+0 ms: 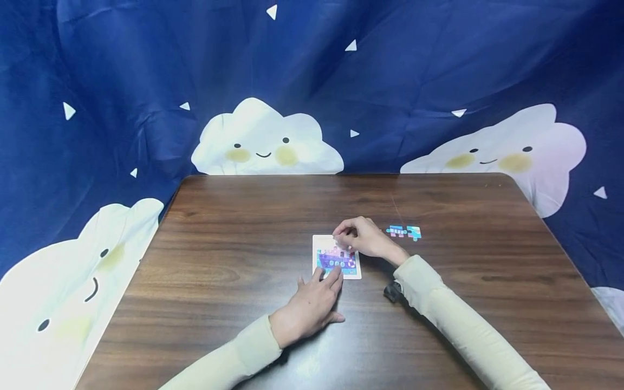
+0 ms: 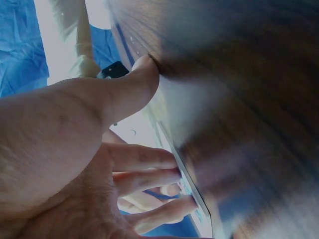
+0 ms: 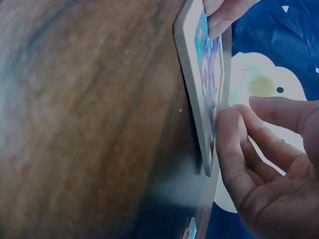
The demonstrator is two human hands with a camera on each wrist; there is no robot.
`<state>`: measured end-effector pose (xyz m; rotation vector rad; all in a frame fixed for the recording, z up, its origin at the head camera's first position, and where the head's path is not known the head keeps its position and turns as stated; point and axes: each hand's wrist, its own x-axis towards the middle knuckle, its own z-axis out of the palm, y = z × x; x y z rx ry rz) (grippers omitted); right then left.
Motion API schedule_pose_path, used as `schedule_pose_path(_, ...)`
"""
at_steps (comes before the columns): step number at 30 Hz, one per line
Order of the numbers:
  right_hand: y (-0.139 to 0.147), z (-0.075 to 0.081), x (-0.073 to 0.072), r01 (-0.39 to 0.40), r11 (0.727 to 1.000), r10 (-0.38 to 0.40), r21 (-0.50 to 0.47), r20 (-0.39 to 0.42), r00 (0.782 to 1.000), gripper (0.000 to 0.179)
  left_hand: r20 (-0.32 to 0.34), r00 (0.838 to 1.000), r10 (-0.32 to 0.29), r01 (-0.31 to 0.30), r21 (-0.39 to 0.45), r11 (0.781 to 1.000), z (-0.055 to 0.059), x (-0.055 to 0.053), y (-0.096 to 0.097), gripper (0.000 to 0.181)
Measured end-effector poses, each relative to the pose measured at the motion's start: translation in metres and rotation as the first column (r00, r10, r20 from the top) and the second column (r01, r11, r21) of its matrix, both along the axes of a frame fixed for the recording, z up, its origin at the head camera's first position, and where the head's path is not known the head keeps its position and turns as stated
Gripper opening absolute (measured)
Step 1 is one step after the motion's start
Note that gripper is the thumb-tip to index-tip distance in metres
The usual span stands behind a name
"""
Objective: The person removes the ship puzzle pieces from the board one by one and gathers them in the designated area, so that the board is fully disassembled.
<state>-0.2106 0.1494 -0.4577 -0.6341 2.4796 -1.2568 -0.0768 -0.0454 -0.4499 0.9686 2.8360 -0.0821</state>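
Note:
A white-framed jigsaw board [image 1: 316, 241] with a purple and blue ship picture lies mid-table. My left hand [image 1: 312, 303] stretches towards me from its near edge, fingertips resting on the picture and thumb apart near the tabletop. Over the board's far right part is my right hand [image 1: 365, 235]. Its bent fingers [image 3: 230, 144] touch the board in the right wrist view, while the thumb [image 3: 274, 109] stands off from them. I see no piece between thumb and fingers. Two puzzle pieces, one purple [image 1: 396, 231] and one light blue [image 1: 414, 233], lie right of this hand.
The brown wooden table [image 1: 219, 227] has rounded far corners. Behind it hangs a blue curtain [image 1: 390, 81] with white clouds and triangles. A small black device [image 1: 392, 291] sits at the right cuff.

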Motion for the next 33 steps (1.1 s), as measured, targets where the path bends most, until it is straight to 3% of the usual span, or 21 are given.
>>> schedule_pose_path(6, -0.005, -0.003, 0.002, -0.037, 0.999, 0.036, 0.011, 0.021, 0.999, 0.02, -0.02, 1.0, -0.003, 0.003, 0.004, 1.0, -0.001, 0.002, -0.001, 0.086)
schedule_pose_path(19, -0.015, -0.003, 0.002, -0.07, 0.994, 0.076, 0.085, -0.06, 0.995, 0.019, -0.05, 0.999, -0.012, 0.012, 0.001, 1.0, 0.0, 0.002, 0.0, 0.086)
schedule_pose_path(33, -0.022, -0.005, 0.007, -0.07, 0.987, 0.088, 0.142, -0.128, 0.988, 0.016, -0.029, 1.0, -0.004, 0.004, -0.005, 1.0, 0.0, 0.0, 0.001, 0.088)
